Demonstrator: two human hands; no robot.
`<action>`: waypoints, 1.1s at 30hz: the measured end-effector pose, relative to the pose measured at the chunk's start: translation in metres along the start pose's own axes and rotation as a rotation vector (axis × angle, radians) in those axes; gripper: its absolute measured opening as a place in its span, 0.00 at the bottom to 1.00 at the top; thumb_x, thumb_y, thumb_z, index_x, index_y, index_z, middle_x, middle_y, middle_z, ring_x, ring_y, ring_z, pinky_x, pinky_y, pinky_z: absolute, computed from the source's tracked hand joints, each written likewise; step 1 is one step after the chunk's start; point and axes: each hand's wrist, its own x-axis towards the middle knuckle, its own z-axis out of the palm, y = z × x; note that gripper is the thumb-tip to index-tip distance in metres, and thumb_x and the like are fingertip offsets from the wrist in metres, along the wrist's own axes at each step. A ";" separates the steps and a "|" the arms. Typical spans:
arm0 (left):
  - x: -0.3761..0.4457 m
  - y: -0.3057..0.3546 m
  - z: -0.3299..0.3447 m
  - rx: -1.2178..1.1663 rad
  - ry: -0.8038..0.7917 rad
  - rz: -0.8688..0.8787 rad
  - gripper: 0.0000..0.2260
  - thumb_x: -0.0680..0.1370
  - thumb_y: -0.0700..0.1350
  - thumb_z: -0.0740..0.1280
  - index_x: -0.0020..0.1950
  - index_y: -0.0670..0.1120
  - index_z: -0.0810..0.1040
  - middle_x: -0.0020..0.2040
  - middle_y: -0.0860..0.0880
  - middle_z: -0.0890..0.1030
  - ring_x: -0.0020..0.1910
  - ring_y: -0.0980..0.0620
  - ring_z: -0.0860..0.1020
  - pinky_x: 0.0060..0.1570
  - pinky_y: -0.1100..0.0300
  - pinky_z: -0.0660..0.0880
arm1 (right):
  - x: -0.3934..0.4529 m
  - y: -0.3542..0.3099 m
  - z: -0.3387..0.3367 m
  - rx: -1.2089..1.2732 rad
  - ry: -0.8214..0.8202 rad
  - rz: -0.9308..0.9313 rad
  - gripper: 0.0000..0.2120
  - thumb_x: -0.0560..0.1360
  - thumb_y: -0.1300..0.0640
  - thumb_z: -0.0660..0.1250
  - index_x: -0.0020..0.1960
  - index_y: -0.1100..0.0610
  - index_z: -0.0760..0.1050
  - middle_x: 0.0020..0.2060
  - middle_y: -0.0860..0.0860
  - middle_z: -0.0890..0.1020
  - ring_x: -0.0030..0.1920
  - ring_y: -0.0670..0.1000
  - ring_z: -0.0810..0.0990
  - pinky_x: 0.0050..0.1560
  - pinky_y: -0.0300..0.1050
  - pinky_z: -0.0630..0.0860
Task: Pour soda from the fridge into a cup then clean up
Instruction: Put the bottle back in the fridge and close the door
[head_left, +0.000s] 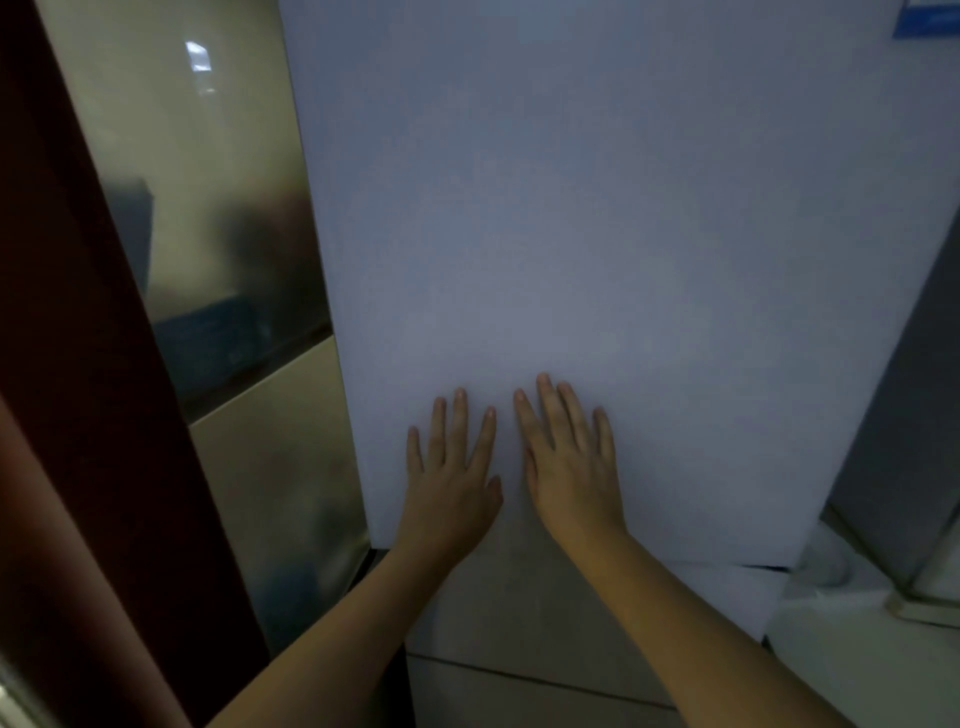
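Both hands flat, fingers straight and spread, pressing lower part of white fridge door. Left hand just beside right hand, thumbs near, apart. Door shut. Glossy beige wall left of fridge. Soda, cup not visible.

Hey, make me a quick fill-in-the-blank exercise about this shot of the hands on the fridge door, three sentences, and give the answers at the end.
1. Both hands lie flat against the white fridge door, with fingers ____.
2. The left hand and the right hand rest ____ each other, near the door's lower edge.
3. Neither hand is holding ____.

Missing words: straight; beside; anything
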 end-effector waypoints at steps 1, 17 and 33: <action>0.003 0.000 0.000 -0.011 -0.014 -0.009 0.39 0.75 0.53 0.66 0.80 0.46 0.51 0.79 0.38 0.50 0.77 0.37 0.50 0.68 0.33 0.62 | 0.003 0.001 0.002 0.002 -0.021 0.006 0.33 0.77 0.56 0.64 0.78 0.51 0.54 0.78 0.53 0.54 0.77 0.55 0.53 0.72 0.63 0.57; 0.026 0.010 0.002 -0.042 -0.238 -0.044 0.33 0.82 0.56 0.53 0.79 0.50 0.38 0.80 0.45 0.39 0.78 0.42 0.43 0.75 0.43 0.50 | 0.018 0.014 0.005 0.060 -0.161 -0.030 0.32 0.74 0.60 0.66 0.75 0.56 0.61 0.77 0.55 0.58 0.76 0.56 0.58 0.71 0.57 0.63; -0.019 0.018 -0.072 0.035 -0.303 0.036 0.27 0.83 0.55 0.52 0.79 0.48 0.53 0.78 0.50 0.59 0.77 0.51 0.55 0.73 0.48 0.55 | -0.037 0.010 -0.057 0.104 -0.435 0.090 0.27 0.80 0.52 0.56 0.77 0.54 0.55 0.77 0.55 0.57 0.76 0.55 0.56 0.74 0.52 0.53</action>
